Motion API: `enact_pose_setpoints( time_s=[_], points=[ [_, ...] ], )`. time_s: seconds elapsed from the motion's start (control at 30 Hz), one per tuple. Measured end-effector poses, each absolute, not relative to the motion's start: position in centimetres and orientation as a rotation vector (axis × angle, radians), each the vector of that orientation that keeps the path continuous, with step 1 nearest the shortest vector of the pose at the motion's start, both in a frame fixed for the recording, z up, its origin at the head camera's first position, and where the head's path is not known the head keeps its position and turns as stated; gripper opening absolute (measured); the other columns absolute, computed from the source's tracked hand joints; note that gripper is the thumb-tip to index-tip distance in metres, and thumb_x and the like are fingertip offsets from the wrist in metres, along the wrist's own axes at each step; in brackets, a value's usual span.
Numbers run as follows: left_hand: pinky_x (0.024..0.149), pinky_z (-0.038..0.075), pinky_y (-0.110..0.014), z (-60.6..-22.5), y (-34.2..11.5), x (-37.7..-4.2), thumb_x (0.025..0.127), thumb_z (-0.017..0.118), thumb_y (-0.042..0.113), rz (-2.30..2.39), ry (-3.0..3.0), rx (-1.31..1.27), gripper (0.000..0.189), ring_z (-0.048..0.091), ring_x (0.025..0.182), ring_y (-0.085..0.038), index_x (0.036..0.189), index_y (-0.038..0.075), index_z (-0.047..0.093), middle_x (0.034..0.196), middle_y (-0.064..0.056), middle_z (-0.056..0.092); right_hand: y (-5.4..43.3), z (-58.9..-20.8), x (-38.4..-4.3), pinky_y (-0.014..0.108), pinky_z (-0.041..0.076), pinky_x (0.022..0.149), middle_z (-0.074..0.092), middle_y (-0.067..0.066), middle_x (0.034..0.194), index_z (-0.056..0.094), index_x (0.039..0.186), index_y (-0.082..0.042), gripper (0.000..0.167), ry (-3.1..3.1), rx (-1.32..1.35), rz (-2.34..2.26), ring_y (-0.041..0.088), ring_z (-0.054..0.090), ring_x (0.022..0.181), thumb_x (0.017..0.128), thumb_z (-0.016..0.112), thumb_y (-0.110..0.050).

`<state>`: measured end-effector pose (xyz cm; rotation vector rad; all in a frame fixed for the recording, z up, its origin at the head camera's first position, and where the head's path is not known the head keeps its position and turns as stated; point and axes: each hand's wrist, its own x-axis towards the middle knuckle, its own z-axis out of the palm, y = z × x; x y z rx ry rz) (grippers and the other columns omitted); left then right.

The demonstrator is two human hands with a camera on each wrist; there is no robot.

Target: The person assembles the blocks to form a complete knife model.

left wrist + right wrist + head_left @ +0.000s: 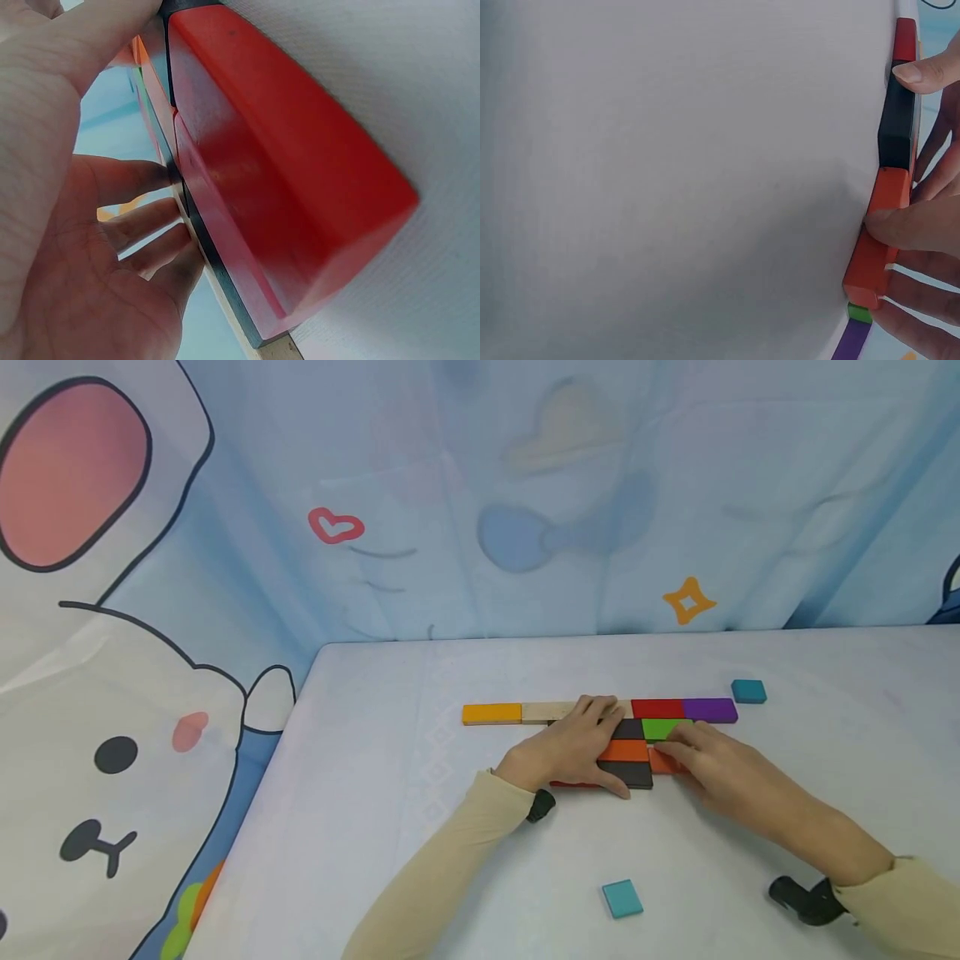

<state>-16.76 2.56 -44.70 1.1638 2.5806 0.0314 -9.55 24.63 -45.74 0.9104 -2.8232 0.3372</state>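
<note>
Flat coloured blocks lie in tight rows on the white table. My left hand [566, 747] spreads across them from above, its thumb at the near edge of a dark block [628, 774] and its fingertips at the far row. Below that palm a red block [315, 142] shows large in the left wrist view, partly hidden from the head. My right hand [723, 772] pinches an orange block [876, 251] at the right end, against the dark block. A green block [663, 729] lies just beyond its fingers, and another orange block [627, 751] sits between the hands.
The far row runs from a yellow block [492, 715] past a pale wood block [542, 713] to red [657, 709] and purple [710, 711] blocks. One teal block [748, 692] lies behind its right end, another teal block [622, 898] nearer me. A printed cloth [420, 577] hangs behind.
</note>
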Motion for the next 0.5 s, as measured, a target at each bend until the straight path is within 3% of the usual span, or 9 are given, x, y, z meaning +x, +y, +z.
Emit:
enact_pose_setpoints(
  time_s=[0.5],
  points=[
    [0.121, 0.027, -0.019, -44.55, 2.55, -16.78, 0.086, 0.072, 0.07, 0.042, 2.573, 1.152, 0.11, 0.022, 0.154, -0.018, 0.166, 0.009, 0.027, 0.171, -0.005, 0.022, 24.51, -46.01, -9.55, 0.053, 0.061, 0.083, 0.061, 0.018, 0.102, 0.076, 0.111, 0.008, 0.04, -2.757, 0.912, 0.26, 0.034, 0.064, 0.093, 0.072, 0.09, 0.01]
  ],
)
